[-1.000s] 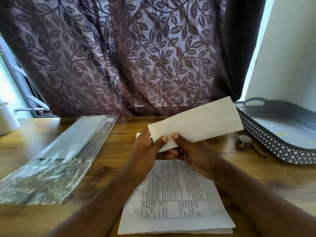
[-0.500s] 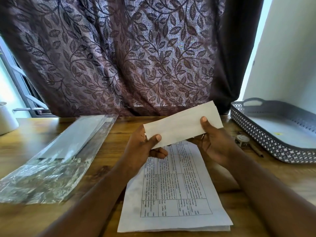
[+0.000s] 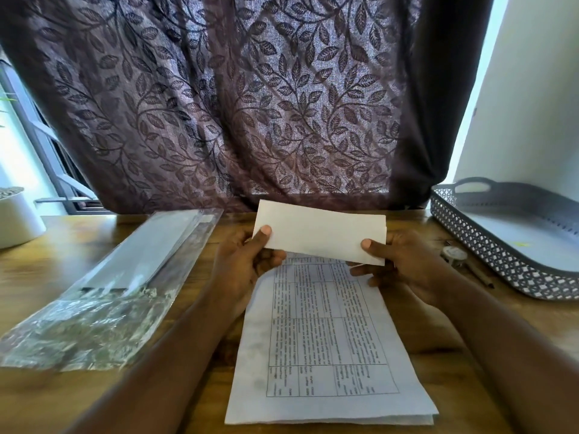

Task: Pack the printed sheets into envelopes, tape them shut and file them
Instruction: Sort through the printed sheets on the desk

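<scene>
- Left hand [image 3: 242, 267] and right hand [image 3: 404, 264] each pinch an end of the plain white paper envelope [image 3: 319, 233].
- It hangs above the printed white sheets [image 3: 326, 346] on the wooden table [image 3: 470, 355].

The curtain [image 3: 238, 98] is dark purple-brown with a trailing leaf-and-vine pattern. The envelope [image 3: 319, 233] is plain off-white. The printed sheet [image 3: 326, 339] is white, with black text in a ruled table grid. The tray [image 3: 513, 245] is grey, its wall pierced in a lattice. The table [image 3: 62, 277] is warm brown wood grain.
</scene>
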Available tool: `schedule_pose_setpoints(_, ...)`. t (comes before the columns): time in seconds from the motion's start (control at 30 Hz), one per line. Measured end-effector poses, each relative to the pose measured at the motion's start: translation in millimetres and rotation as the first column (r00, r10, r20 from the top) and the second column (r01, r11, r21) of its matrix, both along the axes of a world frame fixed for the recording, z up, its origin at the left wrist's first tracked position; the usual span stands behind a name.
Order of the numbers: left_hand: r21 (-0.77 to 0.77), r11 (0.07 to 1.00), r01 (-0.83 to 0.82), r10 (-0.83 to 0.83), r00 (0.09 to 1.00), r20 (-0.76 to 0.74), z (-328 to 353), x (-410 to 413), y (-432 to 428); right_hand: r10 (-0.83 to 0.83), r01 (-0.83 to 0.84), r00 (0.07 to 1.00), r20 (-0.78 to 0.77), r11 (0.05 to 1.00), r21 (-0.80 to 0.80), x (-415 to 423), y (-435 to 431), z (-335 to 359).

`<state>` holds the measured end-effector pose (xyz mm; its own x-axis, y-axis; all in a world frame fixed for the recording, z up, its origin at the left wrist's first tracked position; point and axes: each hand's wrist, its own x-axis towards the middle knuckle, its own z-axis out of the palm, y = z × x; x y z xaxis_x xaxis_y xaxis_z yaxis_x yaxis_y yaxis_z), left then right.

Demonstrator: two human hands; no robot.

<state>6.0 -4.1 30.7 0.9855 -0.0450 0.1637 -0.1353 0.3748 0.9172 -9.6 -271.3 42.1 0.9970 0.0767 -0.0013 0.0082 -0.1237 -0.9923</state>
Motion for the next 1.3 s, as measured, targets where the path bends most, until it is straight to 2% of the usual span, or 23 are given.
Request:
schedule_pose_setpoints(0.07,-0.141,0.989,0.049,-0.048,0.999,0.015,5.3,-5.7,-5.6,0.038,-0.038,0.999,0.012,0.999,-0.036,-4.3,8.9,2.6)
schedule_pose_setpoints(0.1,-0.154,0.984,0.087,-0.080,0.996,0.047,7.1,-9.0,-8.1,0.055,-0.054,0.998,0.029,0.998,-0.028,-5.4,16.6,3.8)
schedule_pose_setpoints(0.17,-0.088,0.980,0.177,-0.169,0.981,0.090,5.1,-19.5,-21.1,0.073,-0.073,0.995,0.067,0.997,-0.007,-10.0,31.5,5.0)
schedule_pose_setpoints(0.27,0.135,0.965,0.225,-0.241,0.963,0.119,-3.5,-32.2,-41.8,0.101,-0.098,0.986,0.130,0.995,-0.028,-18.0,58.6,4.4)
schedule_pose_setpoints(0.33,0.146,0.956,0.256,-0.276,0.951,0.141,-9.1,-35.1,-49.9,0.104,-0.099,0.982,0.159,0.994,-0.035,-23.0,70.4,4.0)
schedule_pose_setpoints(0.6,-0.066,0.989,0.136,-0.137,0.990,-0.024,-1.6,-30.5,-44.0,0.127,-0.128,0.979,0.156,0.992,-0.005,-16.6,56.9,4.5)
schedule_pose_setpoints(0.73,-0.232,0.972,0.037,-0.044,0.999,-0.024,7.4,-21.7,-27.9,0.114,-0.118,0.986,0.118,0.993,0.028,-8.7,41.7,5.0)
schedule_pose_setpoints(0.83,-0.297,0.955,-0.019,0.012,1.000,-0.025,11.6,-16.8,-19.8,0.112,-0.117,0.988,0.105,0.992,0.045,-5.0,29.7,3.3)
schedule_pose_setpoints(1.17,-0.308,0.950,-0.055,0.051,0.998,-0.021,11.2,-15.8,-16.2,0.145,-0.149,0.985,0.097,0.988,0.034,-3.8,13.2,2.1)
schedule_pose_setpoints(1.3,-0.222,0.970,-0.098,0.098,0.995,-0.013,9.0,-10.7,-10.6,0.136,-0.138,0.987,0.091,0.990,0.018,-4.0,6.6,2.8)
